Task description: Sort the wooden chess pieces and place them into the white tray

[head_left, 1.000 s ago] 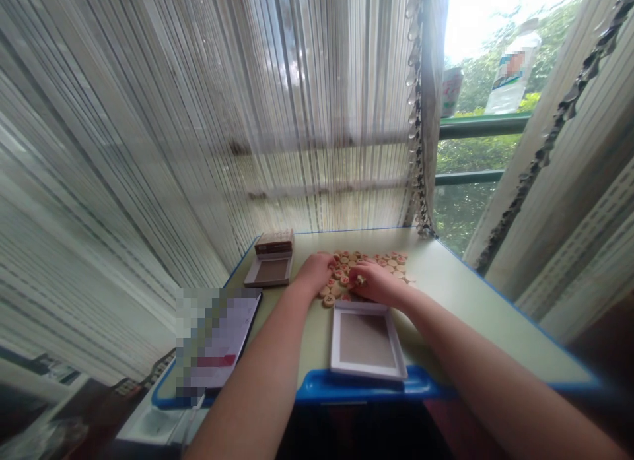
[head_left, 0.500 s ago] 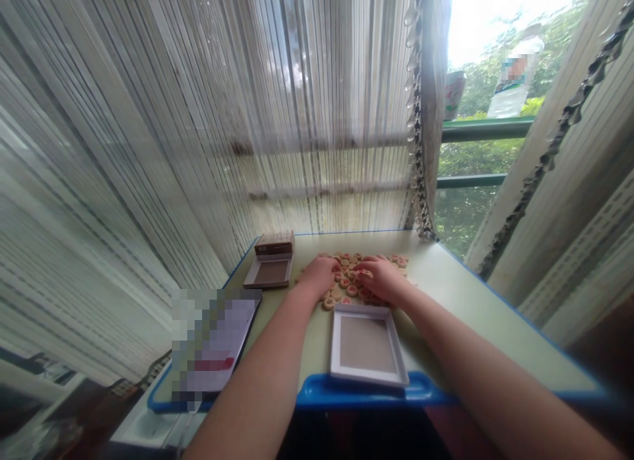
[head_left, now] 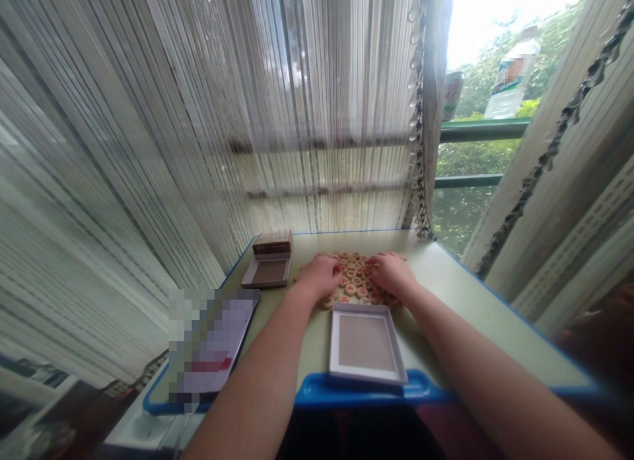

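Wooden chess discs [head_left: 355,283] lay heaped at the worktop's [head_left: 460,295] far middle, none yet in the shallow white box tray [head_left: 366,344] just nearer. Left hand [head_left: 321,275] and right hand [head_left: 393,273] cupped the heap's sides, fingers curled loosely, grasping nothing discernible.

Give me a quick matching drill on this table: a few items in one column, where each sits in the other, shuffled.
Things:
1. round wooden pieces
2. shallow white tray
3. phone
4. small brown box

Places:
A. far left of the table, behind a second small tray
B. near edge, just in front of the pile
C. middle of the table, between the left hand and right hand
D. near left corner, beside the left forearm

Pairs: 1-C, 2-B, 3-D, 4-A
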`<move>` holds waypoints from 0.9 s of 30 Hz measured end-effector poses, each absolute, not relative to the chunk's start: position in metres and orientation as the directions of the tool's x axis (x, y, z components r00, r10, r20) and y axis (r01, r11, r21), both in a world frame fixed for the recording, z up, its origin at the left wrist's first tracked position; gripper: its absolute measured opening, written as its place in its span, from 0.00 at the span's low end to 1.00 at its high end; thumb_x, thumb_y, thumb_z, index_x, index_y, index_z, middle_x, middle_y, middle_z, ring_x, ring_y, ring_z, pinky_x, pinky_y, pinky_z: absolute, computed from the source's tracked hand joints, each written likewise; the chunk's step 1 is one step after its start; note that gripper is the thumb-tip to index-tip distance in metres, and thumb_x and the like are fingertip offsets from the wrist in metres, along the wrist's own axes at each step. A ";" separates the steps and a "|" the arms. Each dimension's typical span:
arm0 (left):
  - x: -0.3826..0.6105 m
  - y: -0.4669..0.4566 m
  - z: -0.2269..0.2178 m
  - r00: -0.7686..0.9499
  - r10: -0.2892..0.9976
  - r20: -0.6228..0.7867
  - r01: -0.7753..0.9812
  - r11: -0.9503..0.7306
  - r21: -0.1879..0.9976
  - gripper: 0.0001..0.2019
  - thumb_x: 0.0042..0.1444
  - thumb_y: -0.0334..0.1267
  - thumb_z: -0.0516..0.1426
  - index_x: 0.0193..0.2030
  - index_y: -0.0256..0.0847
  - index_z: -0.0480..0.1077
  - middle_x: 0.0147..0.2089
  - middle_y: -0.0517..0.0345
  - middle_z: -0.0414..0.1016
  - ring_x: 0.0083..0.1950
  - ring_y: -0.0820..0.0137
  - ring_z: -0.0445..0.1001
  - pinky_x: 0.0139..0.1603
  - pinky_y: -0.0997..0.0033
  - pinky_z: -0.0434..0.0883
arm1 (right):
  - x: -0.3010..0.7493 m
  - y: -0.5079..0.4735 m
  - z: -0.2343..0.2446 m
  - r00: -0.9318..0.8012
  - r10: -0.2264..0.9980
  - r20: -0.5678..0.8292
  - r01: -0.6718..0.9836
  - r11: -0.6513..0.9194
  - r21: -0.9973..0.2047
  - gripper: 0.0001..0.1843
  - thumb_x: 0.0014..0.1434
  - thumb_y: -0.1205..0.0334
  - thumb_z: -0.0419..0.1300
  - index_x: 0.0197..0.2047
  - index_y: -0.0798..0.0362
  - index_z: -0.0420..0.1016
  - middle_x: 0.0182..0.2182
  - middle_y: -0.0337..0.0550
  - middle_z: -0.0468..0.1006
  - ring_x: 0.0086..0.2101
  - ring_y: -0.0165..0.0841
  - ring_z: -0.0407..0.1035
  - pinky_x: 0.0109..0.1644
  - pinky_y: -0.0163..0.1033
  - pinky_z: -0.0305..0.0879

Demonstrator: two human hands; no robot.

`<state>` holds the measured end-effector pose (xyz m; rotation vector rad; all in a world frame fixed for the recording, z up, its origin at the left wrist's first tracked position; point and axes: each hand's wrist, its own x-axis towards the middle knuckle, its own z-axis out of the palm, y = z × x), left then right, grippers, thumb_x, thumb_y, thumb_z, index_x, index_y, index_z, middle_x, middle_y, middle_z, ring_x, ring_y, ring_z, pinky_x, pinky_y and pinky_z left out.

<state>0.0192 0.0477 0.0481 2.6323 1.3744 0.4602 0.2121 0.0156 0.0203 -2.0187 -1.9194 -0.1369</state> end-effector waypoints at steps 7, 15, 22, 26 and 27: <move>0.012 0.041 0.054 0.561 0.827 0.015 0.796 -0.544 0.266 0.09 0.42 0.37 0.57 0.32 0.42 0.76 0.31 0.57 0.77 0.31 0.69 0.72 0.28 0.75 0.64 | 0.212 0.014 0.023 0.055 0.962 0.267 0.977 0.004 -0.215 0.16 0.56 0.62 0.51 0.40 0.47 0.79 0.43 0.42 0.78 0.43 0.38 0.66 0.48 0.38 0.58; 0.012 0.043 0.049 0.603 0.797 0.005 0.744 -0.565 0.358 0.11 0.47 0.36 0.56 0.37 0.42 0.76 0.32 0.58 0.78 0.32 0.71 0.73 0.31 0.75 0.66 | 0.214 0.014 0.022 0.068 0.961 0.269 0.975 -0.007 -0.220 0.15 0.55 0.57 0.53 0.40 0.48 0.79 0.40 0.46 0.77 0.42 0.40 0.67 0.48 0.41 0.59; 0.010 0.049 0.047 0.630 0.773 0.073 0.712 -0.612 0.343 0.09 0.51 0.40 0.57 0.35 0.42 0.76 0.36 0.57 0.78 0.36 0.70 0.74 0.35 0.75 0.67 | 0.215 0.016 0.022 0.043 0.970 0.239 0.972 0.015 -0.236 0.14 0.55 0.58 0.53 0.38 0.49 0.79 0.39 0.44 0.80 0.41 0.38 0.70 0.50 0.40 0.58; 0.013 0.050 0.048 0.585 0.799 0.141 0.745 -0.598 0.296 0.09 0.53 0.40 0.55 0.37 0.42 0.76 0.39 0.56 0.78 0.40 0.68 0.74 0.42 0.72 0.68 | 0.214 0.015 0.024 0.071 0.968 0.241 0.957 0.002 -0.290 0.13 0.54 0.58 0.55 0.37 0.51 0.78 0.36 0.45 0.80 0.40 0.38 0.70 0.49 0.40 0.60; 0.014 0.049 0.049 0.578 0.801 0.156 0.751 -0.596 0.284 0.10 0.53 0.39 0.55 0.38 0.42 0.76 0.39 0.56 0.78 0.41 0.67 0.74 0.43 0.72 0.68 | 0.213 0.015 0.024 0.091 0.964 0.251 0.951 -0.009 -0.309 0.13 0.53 0.59 0.55 0.38 0.52 0.78 0.37 0.45 0.80 0.40 0.38 0.70 0.48 0.40 0.60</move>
